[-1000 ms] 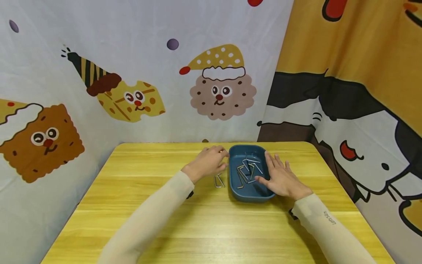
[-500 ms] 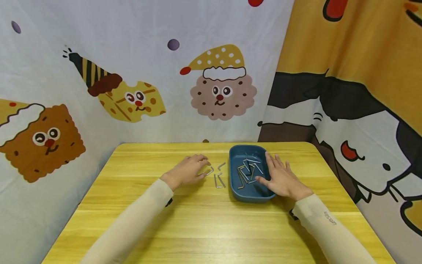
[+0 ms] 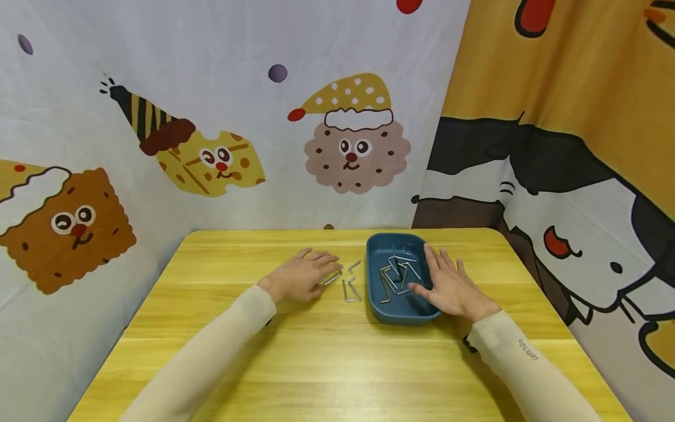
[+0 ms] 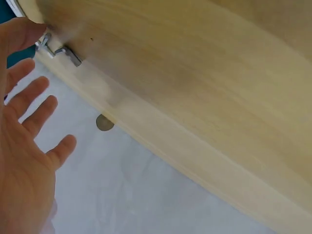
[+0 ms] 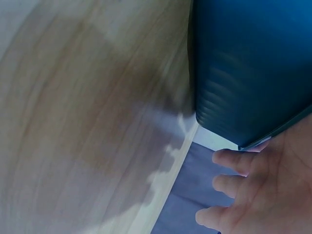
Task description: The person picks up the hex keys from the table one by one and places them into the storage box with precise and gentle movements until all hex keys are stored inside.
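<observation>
Beside the fingertips of my left hand (image 3: 303, 275) lies an L-shaped hex key (image 3: 332, 279) on the table. The fingers are loosely spread, as the left wrist view also shows, with the thumb close to the metal keys; contact is unclear. A second hex key (image 3: 354, 267) and a pair of others (image 3: 347, 292) lie between this hand and a blue tray (image 3: 403, 318). Several silver and brass-coloured hex keys (image 3: 391, 280) are jumbled inside the tray. My right hand (image 3: 456, 287) rests on the tray's right rim, fingers extended and thumb reaching over the inside.
The wooden table (image 3: 295, 363) runs up to a printed white curtain (image 3: 237, 88) at the back. A yellow, black and white curtain (image 3: 569, 193) hangs on the right. The tray stands near the table's back edge.
My left hand has moved left, away from the tray, and lowered toward the table, uncovering hex keys. The hex key by its fingertips has shifted slightly. The right hand and tray stay put.
</observation>
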A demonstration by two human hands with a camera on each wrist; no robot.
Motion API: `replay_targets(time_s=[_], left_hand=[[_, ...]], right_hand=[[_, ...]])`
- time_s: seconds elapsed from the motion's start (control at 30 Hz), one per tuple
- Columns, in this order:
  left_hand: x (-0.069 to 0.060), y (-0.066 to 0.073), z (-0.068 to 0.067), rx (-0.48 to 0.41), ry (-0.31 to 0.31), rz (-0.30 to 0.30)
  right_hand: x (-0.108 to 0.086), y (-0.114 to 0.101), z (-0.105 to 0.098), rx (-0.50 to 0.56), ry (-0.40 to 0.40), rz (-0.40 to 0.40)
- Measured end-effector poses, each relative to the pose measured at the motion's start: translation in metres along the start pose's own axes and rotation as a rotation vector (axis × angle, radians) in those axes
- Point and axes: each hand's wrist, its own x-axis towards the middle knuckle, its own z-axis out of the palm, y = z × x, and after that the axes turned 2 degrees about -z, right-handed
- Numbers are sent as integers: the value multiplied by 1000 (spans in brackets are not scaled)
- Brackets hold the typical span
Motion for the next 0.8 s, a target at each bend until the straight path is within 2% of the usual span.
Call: replay_targets(time_s=[0.13, 0.27, 0.43, 0.67, 0.8], left_hand=[[2, 1, 2, 49, -66, 22], [2, 1, 3, 73, -86, 28], [4, 1, 4, 67, -73, 29], [5, 3, 5, 58, -22, 32], [6, 5, 4, 38, -19, 37]], right_hand=[[-1, -1, 2, 5, -1, 3], [0, -1, 2, 5, 0, 4], [0, 0, 3, -3, 1, 6], [0, 1, 3, -1, -5, 12], [1, 1, 3, -4, -8, 12]])
